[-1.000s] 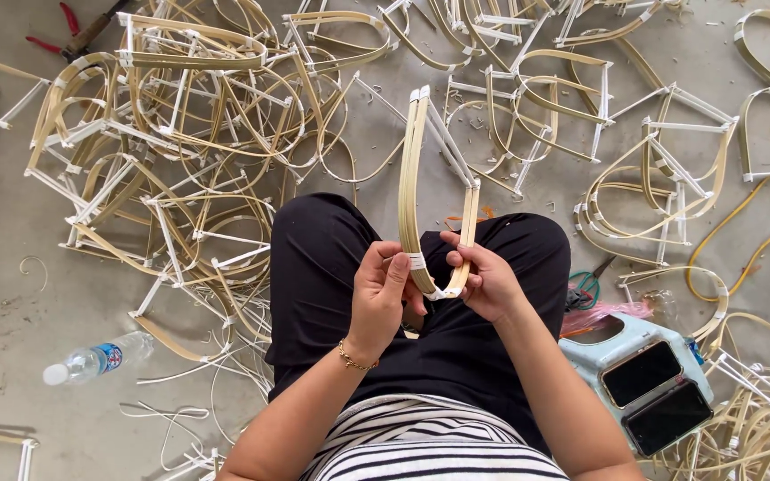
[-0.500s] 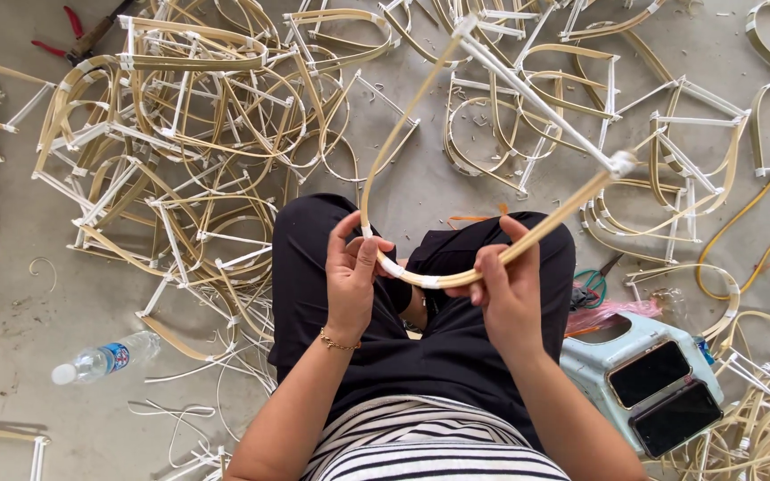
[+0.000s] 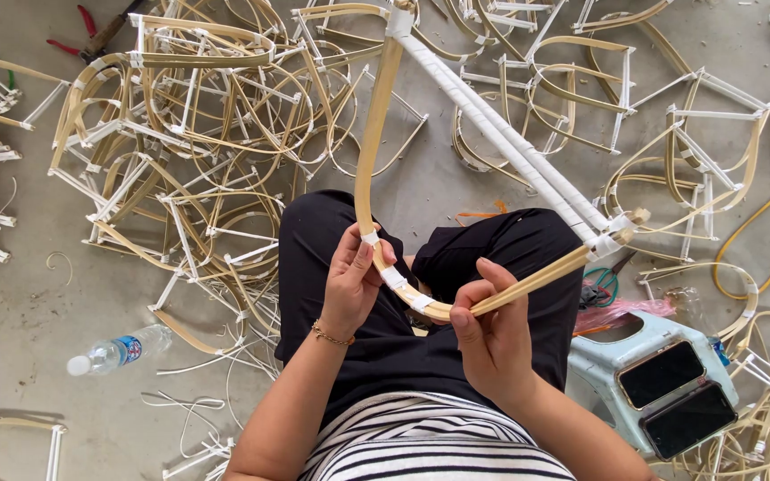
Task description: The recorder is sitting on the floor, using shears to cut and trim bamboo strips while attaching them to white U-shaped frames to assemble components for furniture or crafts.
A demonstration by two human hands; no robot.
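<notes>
I hold a bent bamboo frame (image 3: 369, 142) over my lap: a curved strip closed by a straight bar wrapped in white tape (image 3: 510, 142). My left hand (image 3: 354, 276) grips the curve where small white tape bands sit. My right hand (image 3: 492, 334) grips the lower end of the curve near the taped corner. A gold bracelet is on my left wrist. I sit in black trousers and a striped top.
Heaps of similar taped bamboo frames (image 3: 189, 134) cover the concrete floor ahead and to the right. A plastic water bottle (image 3: 113, 352) lies at left. A pale blue stool (image 3: 661, 383) with two phones stands at right, scissors (image 3: 603, 285) beside it. Red-handled pliers (image 3: 91, 36) lie far left.
The frame has turned in my hands from edge-on and upright to flat and open towards the camera. My hands have spread apart along the curve.
</notes>
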